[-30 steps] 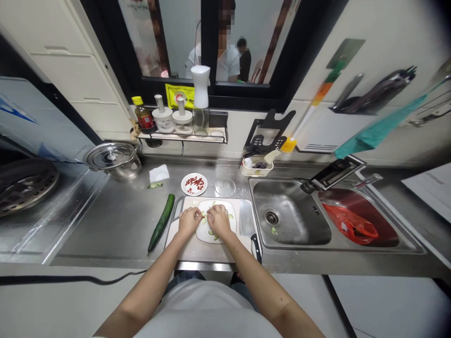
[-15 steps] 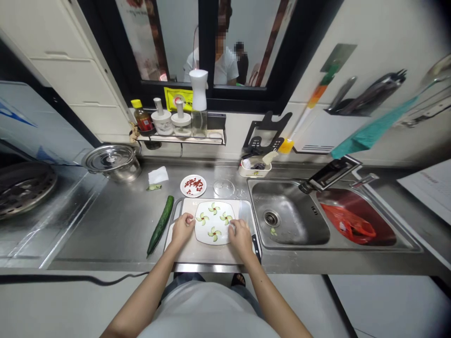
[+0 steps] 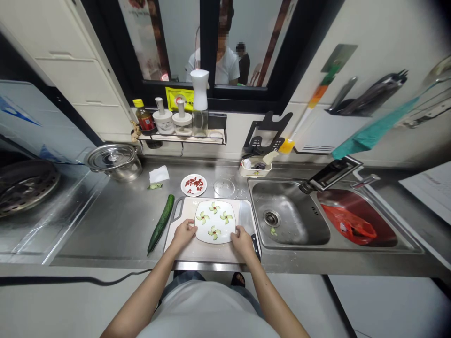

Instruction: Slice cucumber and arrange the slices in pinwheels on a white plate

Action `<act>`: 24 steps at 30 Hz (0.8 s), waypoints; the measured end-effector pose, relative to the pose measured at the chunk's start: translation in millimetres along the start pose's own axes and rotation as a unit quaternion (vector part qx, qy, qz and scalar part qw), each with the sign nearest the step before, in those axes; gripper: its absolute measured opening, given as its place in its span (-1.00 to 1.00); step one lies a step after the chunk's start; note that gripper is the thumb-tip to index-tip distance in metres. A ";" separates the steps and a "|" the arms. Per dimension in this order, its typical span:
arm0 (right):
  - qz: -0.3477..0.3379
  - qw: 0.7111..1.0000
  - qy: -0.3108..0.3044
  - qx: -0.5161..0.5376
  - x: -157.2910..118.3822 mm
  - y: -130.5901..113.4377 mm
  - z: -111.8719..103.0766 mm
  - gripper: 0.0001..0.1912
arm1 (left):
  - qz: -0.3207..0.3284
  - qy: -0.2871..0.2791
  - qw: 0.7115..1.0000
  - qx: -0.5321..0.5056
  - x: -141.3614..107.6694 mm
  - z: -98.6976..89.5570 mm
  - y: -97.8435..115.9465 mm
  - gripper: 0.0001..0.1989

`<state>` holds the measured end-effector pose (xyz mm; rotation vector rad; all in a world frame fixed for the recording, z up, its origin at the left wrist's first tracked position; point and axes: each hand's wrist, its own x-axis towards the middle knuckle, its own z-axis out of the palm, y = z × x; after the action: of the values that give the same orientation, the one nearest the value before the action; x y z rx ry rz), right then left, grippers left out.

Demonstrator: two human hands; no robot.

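Observation:
A white, rounded-square plate (image 3: 215, 218) is over the cutting board (image 3: 190, 251); whether it rests on the board or is slightly raised I cannot tell. Several pinwheels of green slices (image 3: 214, 232) with red centres are laid out on it. My left hand (image 3: 183, 234) pinches the plate's left edge between thumb and fingers. On the opposite edge, my right hand (image 3: 242, 240) has closed its fingers the same way. A knife (image 3: 254, 240) lies along the board's right side. Left of the board is a whole cucumber (image 3: 161, 224).
Behind the board stands a small white dish (image 3: 193, 185) of red pieces, beside a clear round lid (image 3: 224, 188). The double sink (image 3: 289, 241) borders the board on the right. A lidded steel pot (image 3: 114, 162) stands back left, below a seasoning rack (image 3: 183, 139).
My right hand has shifted from above the plate's right side to grip its edge. My left hand has moved slightly and taken hold of the left edge.

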<state>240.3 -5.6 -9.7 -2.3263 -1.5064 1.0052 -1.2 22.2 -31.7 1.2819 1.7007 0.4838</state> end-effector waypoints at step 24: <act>0.004 0.999 0.010 0.037 11.5 9.5 21.1 -0.64 | -0.035 -0.031 0.985 -0.164 -8.6 11.2 6.3 -0.73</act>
<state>236.8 -4.2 -35.2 -2.2859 -1.4283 1.0179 11.9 14.5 -28.8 0.9858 1.5338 0.6459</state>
